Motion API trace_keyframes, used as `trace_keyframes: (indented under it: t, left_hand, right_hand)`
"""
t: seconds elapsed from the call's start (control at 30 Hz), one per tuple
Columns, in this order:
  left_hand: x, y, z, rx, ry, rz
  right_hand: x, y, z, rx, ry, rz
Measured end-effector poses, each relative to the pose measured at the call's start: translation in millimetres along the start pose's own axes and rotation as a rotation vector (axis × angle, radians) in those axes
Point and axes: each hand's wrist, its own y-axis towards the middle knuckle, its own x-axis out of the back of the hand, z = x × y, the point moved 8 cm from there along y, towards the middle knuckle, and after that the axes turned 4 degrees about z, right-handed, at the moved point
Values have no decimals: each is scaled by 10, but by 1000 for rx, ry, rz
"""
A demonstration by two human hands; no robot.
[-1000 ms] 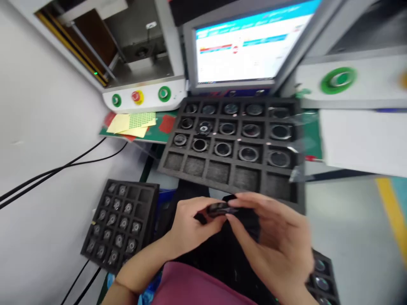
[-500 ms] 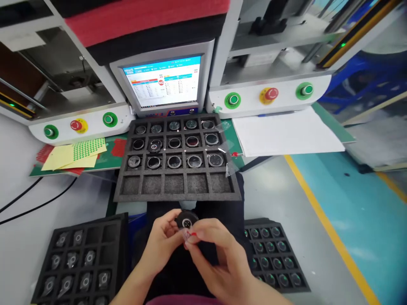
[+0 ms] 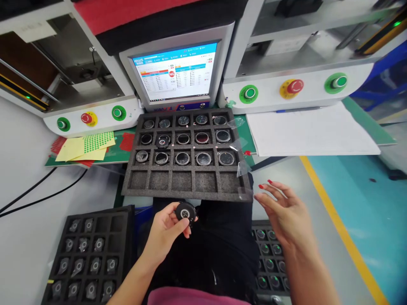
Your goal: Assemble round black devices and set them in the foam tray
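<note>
While left hand point(image 3: 165, 231) grips one round black part point(image 3: 185, 211), right hand point(image 3: 286, 212) open, three foam trays.

A single head-worn camera is looking forward and steeply down over the person's lap, close above both hands. The left hand point(image 3: 165, 228) is sitting low at centre, the right hand point(image 3: 286, 212) just to its right. Beyond them the foam tray point(image 3: 187, 192) and the monitor point(image 3: 176, 72) are filling the upper frame.
</note>
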Motion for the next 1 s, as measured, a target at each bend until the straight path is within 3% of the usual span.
trace_keyframes:
  t: [0.27, 0.4, 0.53, 0.7, 0.9, 1.0]
  left_hand:
    - [-242, 98, -137, -32, -57, 84]
    - [-326, 107, -181, -56, -79, 97]
    - [-428, 81, -250, -104, -68, 109]
    - [-551, 17, -371, -201, 106, 94]
    - [-594, -71, -333, -227, 0, 67]
    - [-601, -126, -355, -258, 189, 75]
  right_hand:
    - [29, 16, -97, 53, -56, -97]
    - [94, -104, 174, 241, -69, -249]
    - [16, -515, 550, 383, -73, -334]
    - [-453, -903, 593, 187, -143, -23]
    - [-838, -1077, 484, 170, -43, 255]
    - [-903, -1127, 463, 175, 3, 331]
